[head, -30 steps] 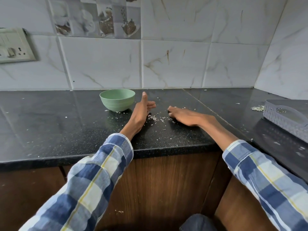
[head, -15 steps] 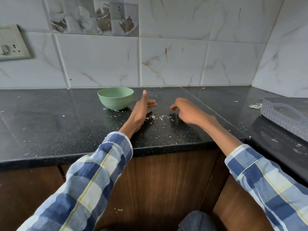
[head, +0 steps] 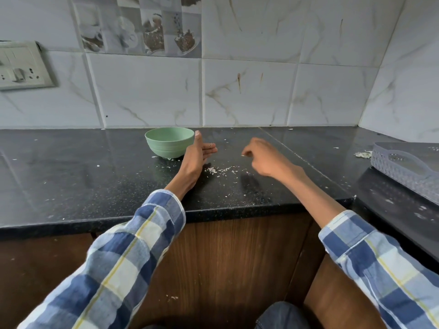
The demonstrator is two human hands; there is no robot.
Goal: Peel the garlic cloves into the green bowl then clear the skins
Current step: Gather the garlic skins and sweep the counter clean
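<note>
Head view. The green bowl [head: 169,141] stands on the far part of the black countertop [head: 71,176], left of centre and close to the tiled wall. Its contents are not visible from this angle, so the peeled cloves cannot be confirmed.

The left hand [head: 196,155] stands on its edge just right of the bowl, fingers straight and together, thumb up, palm facing right. It holds nothing and acts as a stop wall. Its position matches that of one second ago.

The right hand [head: 263,157] has changed. One second ago it lay flat on the countertop with fingers extended toward the left hand. It is now raised clear of the surface, fingers loosely curled, fingertips drawn together. A small pale flake shows at the fingertips; whether it is pinched or merely stuck there cannot be told.

The garlic skins [head: 219,169] lie as a thin scatter between the two hands, nearer the left hand. Smaller flakes are spread across the countertop. A second clump [head: 363,154] lies far right, just beside the grey basket [head: 403,167].

Assessment: the peeling stage appears complete and the clearing stage is in progress. The lift of the right hand probably marks the end of one gathering stroke. Much loose skin is not yet collected.
</note>
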